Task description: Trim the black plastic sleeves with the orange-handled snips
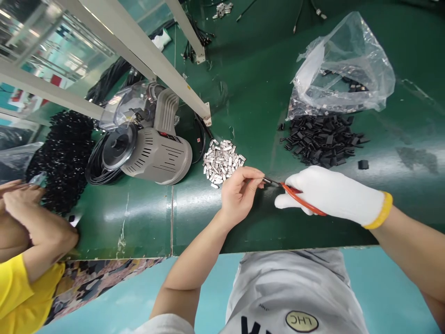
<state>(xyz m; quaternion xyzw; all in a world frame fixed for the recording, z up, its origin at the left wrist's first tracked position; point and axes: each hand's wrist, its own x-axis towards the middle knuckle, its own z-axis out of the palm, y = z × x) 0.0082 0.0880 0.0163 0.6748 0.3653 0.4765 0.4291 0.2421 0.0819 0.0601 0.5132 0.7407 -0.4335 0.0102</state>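
Observation:
My bare left hand (239, 192) pinches a small part between thumb and fingertips; its kind is hidden by the fingers. The jaws of red-handled pliers (301, 200) meet that part from the right. My right hand (323, 192), in a white glove with a yellow cuff, is wrapped around the plier handles. Just beyond my left hand lies a pile of small silver metal connector shells (222, 160). Behind my right hand is a heap of small black plastic housings (321, 139), with one loose black housing (363, 164) to its right.
A clear plastic bag (347, 69) with dark parts lies behind the black heap. Left of the silver pile stands a grey machine (156, 148) beside white metal posts (149, 51). A co-worker's arms (38, 218) rest at the far left, near bundled black cables (62, 157). The green table (208, 232) ends close to my body.

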